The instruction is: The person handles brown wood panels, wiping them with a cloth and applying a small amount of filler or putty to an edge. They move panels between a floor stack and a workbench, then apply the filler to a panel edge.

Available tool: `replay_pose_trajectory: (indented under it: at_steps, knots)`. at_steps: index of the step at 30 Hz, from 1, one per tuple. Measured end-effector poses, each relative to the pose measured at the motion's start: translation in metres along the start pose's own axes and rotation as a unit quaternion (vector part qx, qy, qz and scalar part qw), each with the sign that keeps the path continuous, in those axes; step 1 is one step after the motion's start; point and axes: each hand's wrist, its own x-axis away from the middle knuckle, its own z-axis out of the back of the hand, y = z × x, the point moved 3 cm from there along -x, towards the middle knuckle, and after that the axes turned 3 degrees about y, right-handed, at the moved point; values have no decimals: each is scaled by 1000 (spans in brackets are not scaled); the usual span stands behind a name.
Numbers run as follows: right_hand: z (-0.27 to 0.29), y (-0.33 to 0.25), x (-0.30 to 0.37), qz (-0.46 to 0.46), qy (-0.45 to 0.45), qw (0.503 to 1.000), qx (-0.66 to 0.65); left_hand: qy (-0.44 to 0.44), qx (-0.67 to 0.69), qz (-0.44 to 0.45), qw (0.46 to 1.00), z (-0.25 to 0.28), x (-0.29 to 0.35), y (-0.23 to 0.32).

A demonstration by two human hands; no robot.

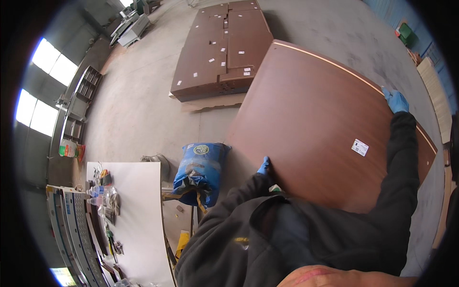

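Observation:
A large brown wood-grain panel (pixel 315 119) with a pale strip along its far edge is held tilted in front of my body. A white label (pixel 360 147) is stuck on its face. My right hand (pixel 397 101), in a blue glove, is closed over the far right edge of the panel. At the near left edge, my left hand (pixel 264 165) grips the same panel; its blue-gloved thumb shows and the other fingers are hidden.
Stacked brown panels (pixel 205 48) with white labels lie on the floor ahead. A blue sack (pixel 201 167) stands to the left, beside a white-topped table (pixel 138 215) holding bottles and tools. Along the right wall lean pale boards (pixel 435 91).

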Motion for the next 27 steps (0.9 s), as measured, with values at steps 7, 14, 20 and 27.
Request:
replay_pose_trajectory:
  at_steps: [7,14,20,27]
  knots:
    - [-68,156,-99,-116,2,990,75,-57,-76,91,991,-132,-151,43]
    - [-111,252,-237,-216,-52,969,110,-71,-150,141,976,-280,-331,141]
    - [-164,295,-350,-268,-37,958,97,-82,-224,170,956,-405,-471,227]
    - [-223,369,-566,-241,14,965,99,-101,-251,144,952,-568,-624,292]
